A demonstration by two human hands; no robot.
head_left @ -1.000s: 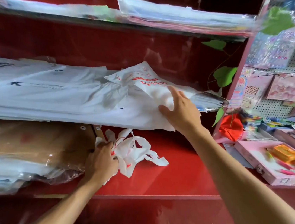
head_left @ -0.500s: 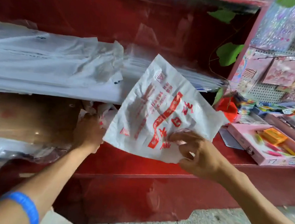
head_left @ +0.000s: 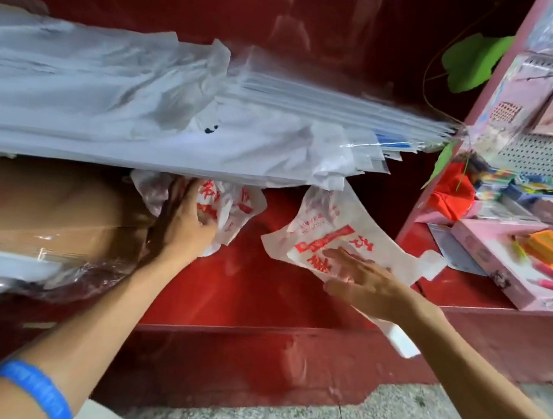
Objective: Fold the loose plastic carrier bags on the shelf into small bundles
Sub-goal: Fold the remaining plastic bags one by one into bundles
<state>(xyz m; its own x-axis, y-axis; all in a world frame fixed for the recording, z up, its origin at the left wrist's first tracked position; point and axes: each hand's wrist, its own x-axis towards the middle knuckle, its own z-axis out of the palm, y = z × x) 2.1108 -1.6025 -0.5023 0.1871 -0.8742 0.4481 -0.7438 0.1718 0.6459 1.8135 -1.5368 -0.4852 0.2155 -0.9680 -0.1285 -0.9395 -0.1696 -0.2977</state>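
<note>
**Bags on the red shelf: folding barely begun**

Two loose bags in view, both white with red print, both on the red shelf (head_left: pixel 241 295).

Left hand (head_left: pixel 185 223) reaches in under the overhang of the white sheet stack (head_left: pixel 106 114). Its fingers curl into a crumpled bag (head_left: pixel 230 211) and grip it in a bunch. That bag sits at the back of the shelf, touching the brown wrapped parcel (head_left: pixel 45 203) on its left. Blue wristband (head_left: pixel 37 389) on the left forearm.

Right hand (head_left: pixel 366 281) lies flat on the second bag (head_left: pixel 334 236), fingers straight and spread, pressing it down onto the shelf. This bag is spread out, with a handle loop showing at its right edge, near the pink box (head_left: pixel 503 266). A white corner sticks out past the shelf's front lip, under the right forearm; I cannot tell whether it belongs to this bag.

Progress, as I judge it:
- No finished bundle visible anywhere on the shelf.
- Second bag appears laid out and flattened, which looks like preparation for a first fold. No crease seen yet.
- Crumpled bag is unsorted; it would need smoothing before any fold.
- Whether more loose bags lie hidden beneath the stack's overhang cannot be told.

So both bags remain to be folded; task is at its start.
</note>
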